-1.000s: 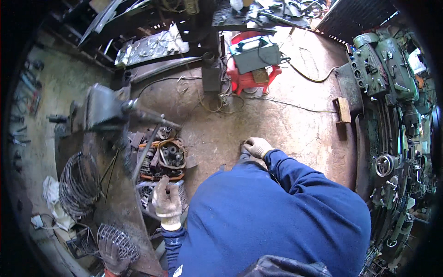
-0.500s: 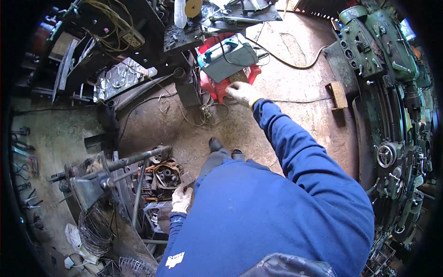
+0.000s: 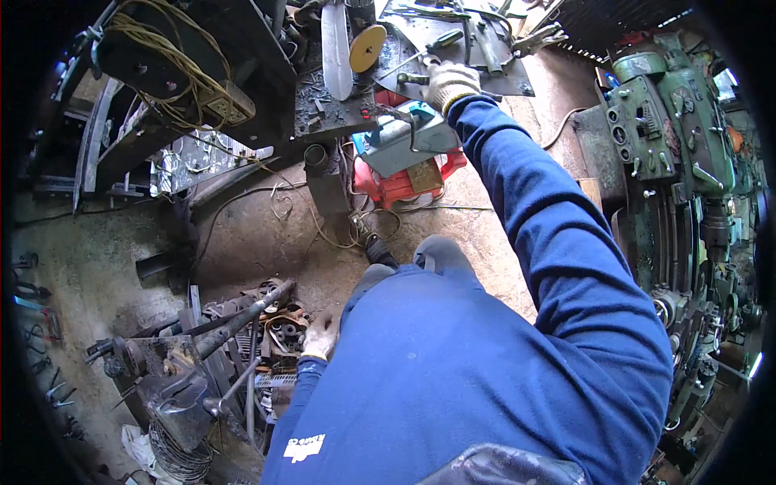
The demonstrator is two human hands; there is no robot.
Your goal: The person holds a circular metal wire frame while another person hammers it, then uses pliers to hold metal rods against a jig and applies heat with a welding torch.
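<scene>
My right hand point(image 3: 453, 85), in a knitted work glove, reaches over the near edge of the metal workbench point(image 3: 339, 121). Its fingers curl round a dark bar-shaped tool point(image 3: 414, 78) with a thick end; the glove covers much of it. A screwdriver point(image 3: 443, 42) lies just beyond. My left hand point(image 3: 321, 335), also gloved, hangs low by my left side, near a pile of metal parts point(image 3: 284, 331). Its fingers look closed, but what they hold is too small and blurred to make out.
Below the bench, a grey and blue machine box point(image 3: 408, 144) rests on a red stool point(image 3: 396, 187). A yellow disc point(image 3: 368, 48) stands on the bench. A large green machine point(image 3: 647, 129) lines the right side. At lower left is a metal stand point(image 3: 174, 396); a cord point(image 3: 323, 226) trails across the floor.
My right hand has moved forward from above the red stool to the bench and closed on the dark tool there. I have stepped nearer the bench. My left hand stays low beside me.
</scene>
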